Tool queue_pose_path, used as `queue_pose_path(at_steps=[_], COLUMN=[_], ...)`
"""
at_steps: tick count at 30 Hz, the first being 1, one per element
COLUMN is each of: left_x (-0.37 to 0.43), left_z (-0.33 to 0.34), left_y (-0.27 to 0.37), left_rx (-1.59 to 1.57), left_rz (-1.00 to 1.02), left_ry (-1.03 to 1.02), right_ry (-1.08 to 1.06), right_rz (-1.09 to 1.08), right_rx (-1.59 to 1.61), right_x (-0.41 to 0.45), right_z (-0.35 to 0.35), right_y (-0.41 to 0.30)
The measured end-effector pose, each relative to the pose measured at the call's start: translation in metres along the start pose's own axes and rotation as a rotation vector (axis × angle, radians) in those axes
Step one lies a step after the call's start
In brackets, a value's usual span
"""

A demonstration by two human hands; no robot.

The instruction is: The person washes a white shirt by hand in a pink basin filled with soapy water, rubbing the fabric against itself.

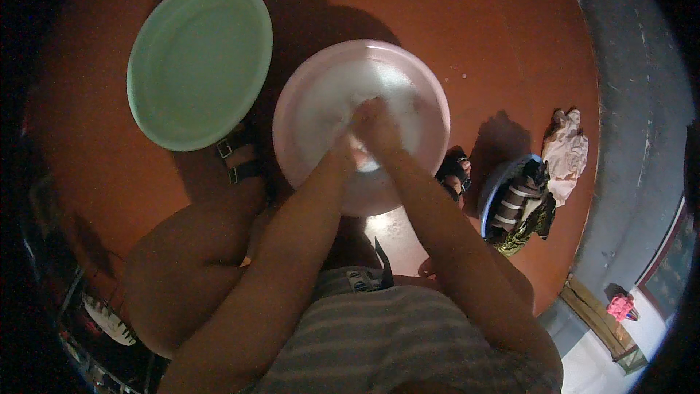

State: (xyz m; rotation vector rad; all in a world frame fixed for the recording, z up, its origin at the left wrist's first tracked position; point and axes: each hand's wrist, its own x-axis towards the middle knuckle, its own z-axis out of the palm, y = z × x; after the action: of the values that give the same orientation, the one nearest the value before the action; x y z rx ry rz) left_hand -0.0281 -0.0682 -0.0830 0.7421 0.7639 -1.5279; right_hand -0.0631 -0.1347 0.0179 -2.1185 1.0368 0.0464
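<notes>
A round pink basin (283,115) stands on the reddish floor before me, with cloudy, whitish water in it. Both hands are together over its middle, at or in the water. My left hand (345,139) is blurred, and its fingers are hidden. Just beside it, my right hand (374,120) is bent down with its fingers curled; whether it grips anything cannot be told. A small pale and reddish thing, perhaps cloth (363,160), shows between my wrists. At the upper left a large green basin (199,65) rests close to my sandalled foot.
To the right, a blue basin (489,197) holds dark, striped and patterned clothes (511,208). Pale pink cloth (566,156) lies beside it near the grey wall (629,120). A sandalled foot (455,172) stands right of the pink basin. A dark rack is at the lower left.
</notes>
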Motion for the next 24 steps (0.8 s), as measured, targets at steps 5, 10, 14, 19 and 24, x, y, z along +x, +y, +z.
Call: queue_pose_path(at_steps=[5, 10, 14, 19, 24], left_x=[-0.010, -0.055, -0.029, -0.029, -0.009], left_z=[0.005, 0.055, 0.048, 0.029, -0.009], left_y=[0.004, -0.005, -0.012, -0.013, -0.011], left_rx=[-0.184, -0.037, 0.003, 0.073, -0.114], left_rz=[-0.203, -0.187, -0.195, -0.114, -0.042], left_ry=[-0.044, -0.073, -0.255, -0.307, -0.461], right_ry=[0.128, -0.008, 0.395, -0.065, 0.777], right_rz=[0.144, -0.073, 0.216, -0.124, -0.195], right_rx=[-0.047, -0.812, 0.135, -0.667, -0.669], right_x=[-0.002, 0.025, 0.004, 0.016, 0.001], right_z=[0.034, 0.040, 0.072, 0.009, 0.093], right_y=[0.038, 0.073, 0.056, 0.050, 0.066])
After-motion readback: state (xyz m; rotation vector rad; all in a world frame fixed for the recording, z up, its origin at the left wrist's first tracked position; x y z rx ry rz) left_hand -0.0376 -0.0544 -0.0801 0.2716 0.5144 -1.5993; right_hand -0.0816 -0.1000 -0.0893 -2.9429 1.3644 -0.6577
